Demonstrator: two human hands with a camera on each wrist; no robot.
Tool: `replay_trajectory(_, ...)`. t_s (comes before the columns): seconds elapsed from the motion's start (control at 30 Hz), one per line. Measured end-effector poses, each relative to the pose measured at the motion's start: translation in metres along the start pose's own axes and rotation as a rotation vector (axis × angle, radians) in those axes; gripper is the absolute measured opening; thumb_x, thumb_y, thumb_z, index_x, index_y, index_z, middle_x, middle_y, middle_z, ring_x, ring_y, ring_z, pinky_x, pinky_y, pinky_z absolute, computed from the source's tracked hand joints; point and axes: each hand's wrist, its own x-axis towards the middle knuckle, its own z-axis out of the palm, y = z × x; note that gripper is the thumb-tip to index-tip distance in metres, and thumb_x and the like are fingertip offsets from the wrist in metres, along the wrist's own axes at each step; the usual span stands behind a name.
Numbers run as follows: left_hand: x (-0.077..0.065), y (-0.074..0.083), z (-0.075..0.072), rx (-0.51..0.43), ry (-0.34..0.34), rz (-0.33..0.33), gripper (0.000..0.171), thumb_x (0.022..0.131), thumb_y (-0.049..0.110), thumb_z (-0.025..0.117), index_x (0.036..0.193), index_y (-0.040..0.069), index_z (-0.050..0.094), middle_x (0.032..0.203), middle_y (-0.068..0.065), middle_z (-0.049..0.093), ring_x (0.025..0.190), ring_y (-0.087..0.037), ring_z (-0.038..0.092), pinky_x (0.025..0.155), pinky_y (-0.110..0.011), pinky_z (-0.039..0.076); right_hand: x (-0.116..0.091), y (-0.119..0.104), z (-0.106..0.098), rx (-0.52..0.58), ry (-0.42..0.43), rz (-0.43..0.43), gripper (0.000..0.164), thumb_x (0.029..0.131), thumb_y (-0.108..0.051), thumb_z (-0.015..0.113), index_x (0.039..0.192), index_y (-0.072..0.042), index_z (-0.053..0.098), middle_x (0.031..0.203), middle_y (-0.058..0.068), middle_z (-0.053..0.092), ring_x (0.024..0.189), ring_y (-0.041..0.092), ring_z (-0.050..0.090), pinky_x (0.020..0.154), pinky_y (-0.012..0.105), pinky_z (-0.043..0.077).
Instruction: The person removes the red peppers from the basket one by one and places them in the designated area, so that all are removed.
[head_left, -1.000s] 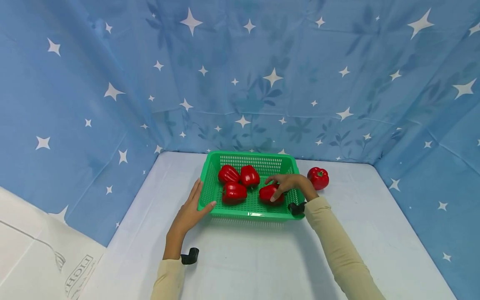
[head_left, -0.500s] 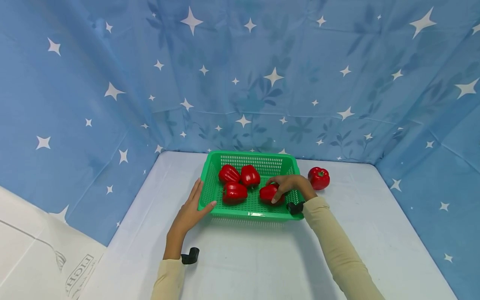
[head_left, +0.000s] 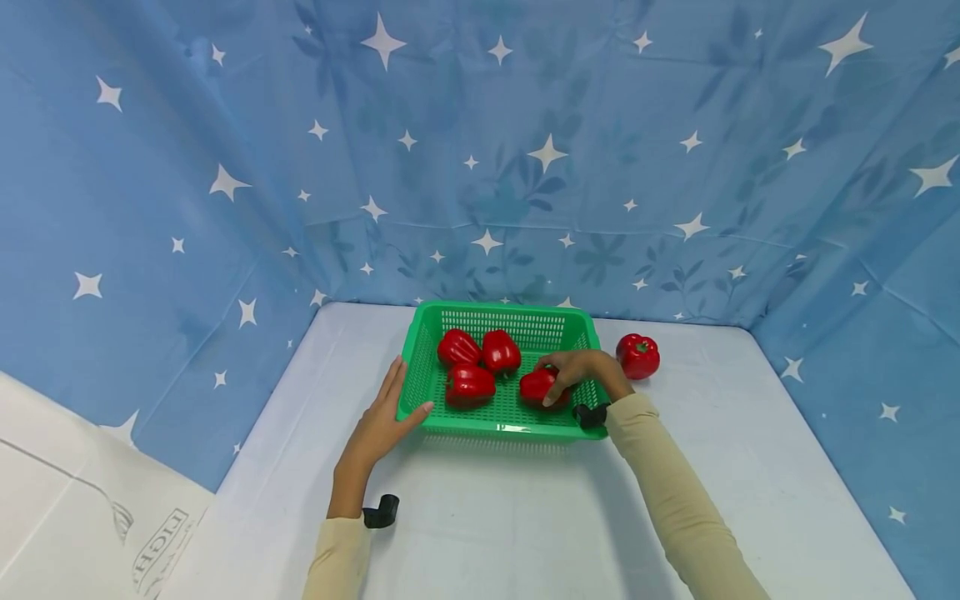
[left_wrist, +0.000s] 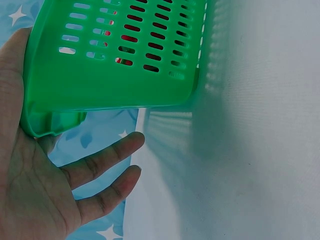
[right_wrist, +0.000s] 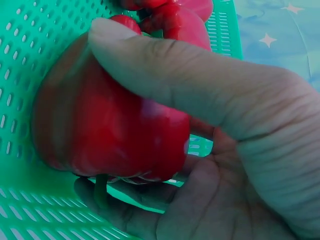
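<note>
A green perforated basket [head_left: 495,428] stands on the white table with several red bell peppers in it. Inside its right part, my right hand [head_left: 573,371] grips one red bell pepper [head_left: 538,390]. The right wrist view shows the thumb laid across this bell pepper [right_wrist: 115,125] and the fingers curled under it, near its green stem [right_wrist: 101,190]. My left hand [head_left: 378,423] rests at the basket's left front corner, fingers along the rim and thumb spread. In the left wrist view, two fingers of this hand [left_wrist: 35,185] extend past the green wall [left_wrist: 110,85].
Three other bell peppers [head_left: 470,387] cluster in the basket's left half. One more red bell pepper [head_left: 637,357] sits on the table [head_left: 510,525] just right of the basket. A blue curtain [head_left: 480,167] with white stars hangs behind and at both sides.
My right fingers have closed slightly further around the bell pepper over the last second. The left hand and the basket stay in place.
</note>
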Motion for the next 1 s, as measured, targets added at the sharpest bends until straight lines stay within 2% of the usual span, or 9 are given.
replay_trajectory(0.63, 0.0009, -0.0013, 0.0017, 0.001, 0.007, 0.003, 0.094, 0.088, 0.069, 0.053, 0.159, 0.028, 0.006, 0.165, 0.013, -0.002, 0.148, -0.037, 0.023, 0.107, -0.073, 0.025, -0.0074, -0.0018, 0.0006, 0.071, 0.048, -0.059, 0.079, 0.071, -0.028, 0.086, 0.137, -0.016, 0.044, 0.137, 0.011, 0.047, 0.127, 0.033, 0.042, 0.091, 0.045, 0.055)
replay_trajectory(0.87, 0.0007, -0.0015, 0.0021, -0.002, 0.006, 0.004, 0.094, 0.088, 0.069, 0.054, 0.159, 0.029, 0.006, 0.165, 0.014, -0.001, 0.149, -0.035, 0.022, 0.108, -0.071, 0.026, -0.0076, -0.0001, 0.0021, 0.094, 0.079, -0.116, 0.079, 0.071, -0.032, 0.085, 0.136, -0.013, 0.044, 0.135, 0.012, 0.048, 0.127, 0.032, 0.044, 0.092, 0.046, 0.054)
replay_trajectory(1.0, 0.0005, -0.0013, 0.0011, 0.003, 0.006, 0.009, 0.093, 0.088, 0.068, 0.053, 0.159, 0.029, 0.006, 0.165, 0.013, -0.001, 0.149, -0.036, 0.023, 0.107, -0.071, 0.027, -0.0087, -0.0018, 0.0028, 0.143, 0.097, -0.139, 0.080, 0.071, -0.029, 0.086, 0.136, -0.010, 0.043, 0.134, 0.013, 0.050, 0.127, 0.034, 0.045, 0.093, 0.049, 0.053)
